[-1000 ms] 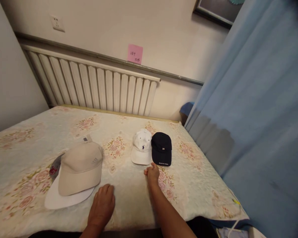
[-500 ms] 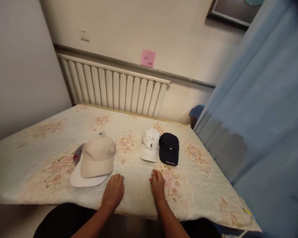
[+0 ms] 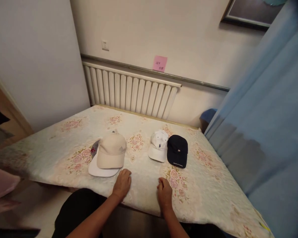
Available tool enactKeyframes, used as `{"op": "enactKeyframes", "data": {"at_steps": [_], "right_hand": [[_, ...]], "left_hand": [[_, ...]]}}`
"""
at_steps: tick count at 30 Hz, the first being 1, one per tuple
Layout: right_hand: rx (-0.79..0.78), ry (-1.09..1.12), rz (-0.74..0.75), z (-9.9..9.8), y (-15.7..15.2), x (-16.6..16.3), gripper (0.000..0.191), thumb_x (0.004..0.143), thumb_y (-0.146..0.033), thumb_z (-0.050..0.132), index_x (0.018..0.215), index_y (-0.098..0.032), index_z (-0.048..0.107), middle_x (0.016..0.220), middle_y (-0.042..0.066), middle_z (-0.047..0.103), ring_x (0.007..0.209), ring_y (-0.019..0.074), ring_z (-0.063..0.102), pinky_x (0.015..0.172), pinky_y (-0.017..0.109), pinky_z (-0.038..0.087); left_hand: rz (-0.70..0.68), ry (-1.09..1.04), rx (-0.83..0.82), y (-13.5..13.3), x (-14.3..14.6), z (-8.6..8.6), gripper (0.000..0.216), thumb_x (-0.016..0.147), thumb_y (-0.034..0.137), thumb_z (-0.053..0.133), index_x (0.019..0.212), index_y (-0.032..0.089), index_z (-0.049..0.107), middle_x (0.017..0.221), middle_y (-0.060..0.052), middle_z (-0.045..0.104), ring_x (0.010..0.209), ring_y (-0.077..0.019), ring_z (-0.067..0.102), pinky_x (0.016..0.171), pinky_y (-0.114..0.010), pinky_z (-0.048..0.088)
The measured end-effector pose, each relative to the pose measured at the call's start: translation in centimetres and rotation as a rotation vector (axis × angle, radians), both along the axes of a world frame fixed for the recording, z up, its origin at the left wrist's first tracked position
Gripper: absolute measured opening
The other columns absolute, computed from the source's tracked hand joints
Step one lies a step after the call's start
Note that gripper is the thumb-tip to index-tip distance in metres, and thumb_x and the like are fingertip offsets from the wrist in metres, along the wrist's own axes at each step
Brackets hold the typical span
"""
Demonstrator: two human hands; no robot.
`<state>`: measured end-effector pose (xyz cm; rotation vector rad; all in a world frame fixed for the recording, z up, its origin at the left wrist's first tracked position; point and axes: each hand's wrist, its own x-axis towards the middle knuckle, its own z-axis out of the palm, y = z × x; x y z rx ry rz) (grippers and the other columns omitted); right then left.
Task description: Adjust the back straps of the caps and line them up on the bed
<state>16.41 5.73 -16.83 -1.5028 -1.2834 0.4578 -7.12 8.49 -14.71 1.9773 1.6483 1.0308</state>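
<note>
My left hand (image 3: 122, 183) rests palm down near the front edge of the floral-covered bed (image 3: 144, 185), fingers curled in and holding nothing. Just beyond it lies a beige baseball cap (image 3: 111, 151), stacked over a white-brimmed cap (image 3: 101, 170). A grey piece with a red patch (image 3: 94, 148) sticks out at the stack's left. My right hand (image 3: 165, 193) is a loose fist on the cover, with nothing visible in it. Ahead of it a white cap (image 3: 159, 145) with a small dark logo sits beside a black cap (image 3: 177, 151), edges touching.
A white radiator (image 3: 131, 91) runs along the wall behind the bed, below a pink note (image 3: 160, 63). A blue curtain (image 3: 263, 115) hangs at the right. On the left stands a pale panel (image 3: 39, 66); part of someone in pink (image 3: 2, 181) shows at the left edge.
The view has swung left, so everything sits further right and the pink clothing has come in at the left edge. Hands and caps keep nearly the same places on the bed.
</note>
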Motion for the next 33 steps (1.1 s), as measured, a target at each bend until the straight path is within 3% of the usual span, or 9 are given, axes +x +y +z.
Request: {"op": "enactKeyframes", "data": {"at_steps": [9, 13, 18, 33], "right_hand": [[0.035, -0.068, 0.021, -0.3, 0.0, 0.0, 0.020, 0.077, -0.018, 0.048, 0.084, -0.021, 0.066, 0.079, 0.006, 0.066, 0.078, 0.0225, 0.058, 0.079, 0.033, 0.041], [0.038, -0.119, 0.031, -0.5, 0.0, 0.1, 0.022, 0.078, -0.017, 0.045, 0.086, -0.019, 0.065, 0.085, 0.007, 0.066, 0.082, 0.0223, 0.058, 0.079, 0.033, 0.041], [0.037, -0.175, 0.026, -0.6, -0.1, 0.1, 0.023, 0.078, -0.017, 0.043, 0.086, -0.018, 0.064, 0.084, 0.008, 0.066, 0.081, 0.0217, 0.058, 0.078, 0.032, 0.042], [0.033, -0.244, 0.016, -0.5, -0.1, 0.2, 0.022, 0.079, -0.016, 0.042, 0.087, -0.018, 0.063, 0.085, 0.007, 0.066, 0.082, 0.0207, 0.059, 0.076, 0.031, 0.043]], "left_hand": [[0.222, -0.667, -0.264, 0.0, -1.9, 0.2, 0.015, 0.077, 0.030, 0.051, 0.077, 0.015, 0.055, 0.069, -0.001, 0.059, 0.068, -0.0180, 0.059, 0.070, -0.034, 0.049], [0.354, -1.021, -0.372, -0.1, -2.6, 0.8, 0.011, 0.082, 0.024, 0.051, 0.082, 0.013, 0.053, 0.072, -0.006, 0.062, 0.066, -0.0164, 0.064, 0.069, -0.034, 0.053], [0.430, -1.355, -0.393, 0.1, -3.2, 2.0, 0.007, 0.085, 0.013, 0.050, 0.078, 0.014, 0.050, 0.075, -0.009, 0.064, 0.072, -0.0167, 0.067, 0.076, -0.033, 0.055], [0.490, -1.698, -0.366, 2.3, -4.8, 3.8, 0.012, 0.084, 0.009, 0.050, 0.091, 0.018, 0.054, 0.079, -0.003, 0.063, 0.075, -0.0150, 0.066, 0.079, -0.040, 0.055]]}}
